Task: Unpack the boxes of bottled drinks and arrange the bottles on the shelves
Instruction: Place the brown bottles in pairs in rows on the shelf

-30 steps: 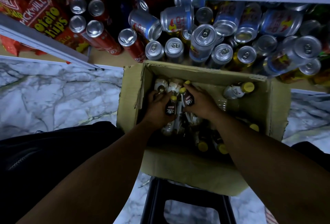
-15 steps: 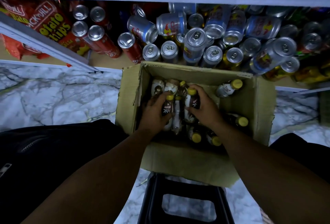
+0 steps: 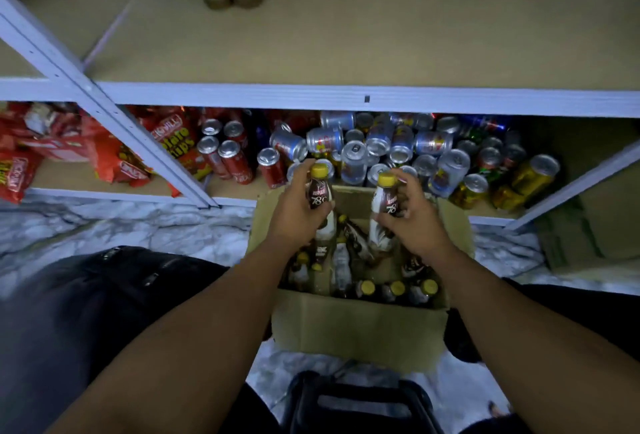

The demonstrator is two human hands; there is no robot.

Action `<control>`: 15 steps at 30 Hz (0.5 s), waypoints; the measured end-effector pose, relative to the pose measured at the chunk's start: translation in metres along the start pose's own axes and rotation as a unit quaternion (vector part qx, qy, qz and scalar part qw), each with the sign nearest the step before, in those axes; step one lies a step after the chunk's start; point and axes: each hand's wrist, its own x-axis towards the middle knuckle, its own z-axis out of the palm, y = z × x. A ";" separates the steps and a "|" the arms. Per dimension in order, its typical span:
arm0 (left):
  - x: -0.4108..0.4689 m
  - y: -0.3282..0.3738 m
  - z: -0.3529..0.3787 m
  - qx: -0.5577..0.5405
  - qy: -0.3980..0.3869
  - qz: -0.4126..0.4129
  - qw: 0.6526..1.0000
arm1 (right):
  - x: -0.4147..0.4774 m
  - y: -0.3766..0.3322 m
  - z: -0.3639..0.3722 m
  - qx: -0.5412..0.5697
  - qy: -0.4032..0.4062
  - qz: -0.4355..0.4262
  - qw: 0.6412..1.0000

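Clutching L bottle (image 3: 320, 193) in L grip (image 3: 294, 217), R bottle (image 3: 383, 199) in R grip (image 3: 417, 224), over box (image 3: 356, 326) of bottles (image 3: 367, 289).

forearms converge at frame centre; left hand (image 3: 294, 220) grips a yellow-capped brown plastic bottle (image 3: 319, 191), right hand (image 3: 419, 225) a second yellow-capped bottle (image 3: 385, 203).

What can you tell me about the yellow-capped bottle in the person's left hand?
A small plastic-looking bottle with a yellow cap, a dark brown label reading 78°C and a pale lower body. It is held roughly upright over the open brown cardboard box. The left hand grips its middle, curled round the label.
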 end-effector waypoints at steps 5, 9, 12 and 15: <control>-0.013 0.046 -0.032 -0.001 0.016 0.074 0.997 | -0.021 -0.057 -0.020 -0.007 0.041 -0.059 0.997; -0.014 0.084 -0.055 -0.018 0.026 0.098 0.995 | -0.031 -0.102 -0.035 0.009 0.065 -0.097 0.993; -0.009 0.110 -0.071 -0.006 0.037 0.129 0.991 | -0.033 -0.134 -0.044 -0.008 0.084 -0.125 0.989; -0.001 0.134 -0.086 0.000 0.060 0.152 0.987 | -0.028 -0.166 -0.054 -0.024 0.111 -0.149 0.982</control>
